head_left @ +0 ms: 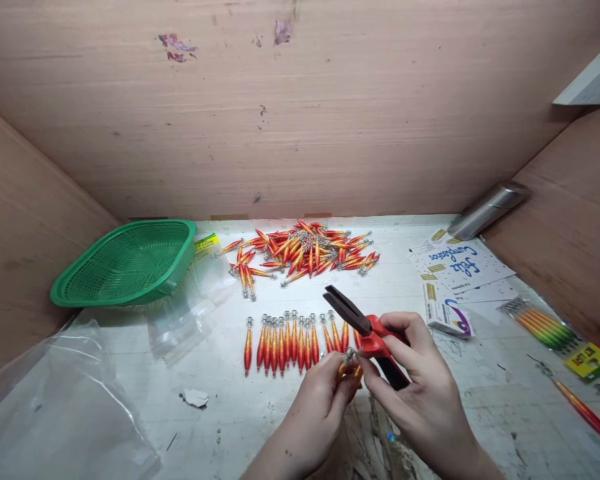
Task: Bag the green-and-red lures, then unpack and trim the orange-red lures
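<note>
My left hand (314, 400) is closed around squid jigs (347, 371) with red-and-gold bodies; their hook ends stick up between my fingers, and how many there are is hard to tell. My right hand (427, 380) grips red-handled pliers (375, 343), whose dark jaws point up and left, slightly apart and with nothing visible between them. The right thumb and a fingertip come close to the hooks; whether they pinch them is unclear. Just beyond my hands, several matching squid jigs stand in a row (281, 343), hook ends away from me, partly hidden at the right by the pliers.
A heap of squid jigs (305, 250) lies at the back. Leftward are a green basket (125, 267), clear bags (180, 320) and a large plastic sheet (65, 413). Rightward are printed cards (465, 267), a small box (447, 317), a metal flask (490, 210) and a lure pack (555, 337).
</note>
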Tool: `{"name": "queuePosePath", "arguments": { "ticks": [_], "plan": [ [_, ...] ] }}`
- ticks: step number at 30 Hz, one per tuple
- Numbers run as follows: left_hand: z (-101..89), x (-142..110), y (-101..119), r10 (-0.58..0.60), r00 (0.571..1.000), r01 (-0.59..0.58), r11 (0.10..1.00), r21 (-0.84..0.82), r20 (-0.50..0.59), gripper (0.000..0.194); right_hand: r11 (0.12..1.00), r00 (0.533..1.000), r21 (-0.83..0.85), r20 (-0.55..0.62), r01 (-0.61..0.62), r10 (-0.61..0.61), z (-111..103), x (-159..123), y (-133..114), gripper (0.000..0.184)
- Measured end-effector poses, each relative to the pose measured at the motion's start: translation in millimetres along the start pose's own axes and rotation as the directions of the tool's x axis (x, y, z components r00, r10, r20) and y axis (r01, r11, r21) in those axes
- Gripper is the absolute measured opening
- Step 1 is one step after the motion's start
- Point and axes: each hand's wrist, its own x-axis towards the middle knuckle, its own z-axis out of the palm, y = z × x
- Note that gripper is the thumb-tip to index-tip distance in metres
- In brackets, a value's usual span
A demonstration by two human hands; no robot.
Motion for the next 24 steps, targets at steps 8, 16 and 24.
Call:
{"name": "queuePosePath", "arguments": {
  "ticks": [8,16,24],
  "plan": [
    [-1.0,1,0,-0.043,0.999,0.047,0.987,-0.154,0.031,0.037,0.998,0.998,0.022,-0.026,-0.065,0.065,-1,-4,-4,0.006],
    [-3.3,5,-11,-0.271,0.962,0.217,0.760,-0.613,0.004,0.060,0.789,0.954,-0.546,-0.242,-0.283,0.174,-21,-48,88,0.035],
    [-0.8,5,-11,-0.292,0.956,0.198,0.690,-0.696,-0.018,0.056,0.297,0.987,-0.941,-0.150,-0.161,0.059,-26,-83,135,0.028]
  ]
}}
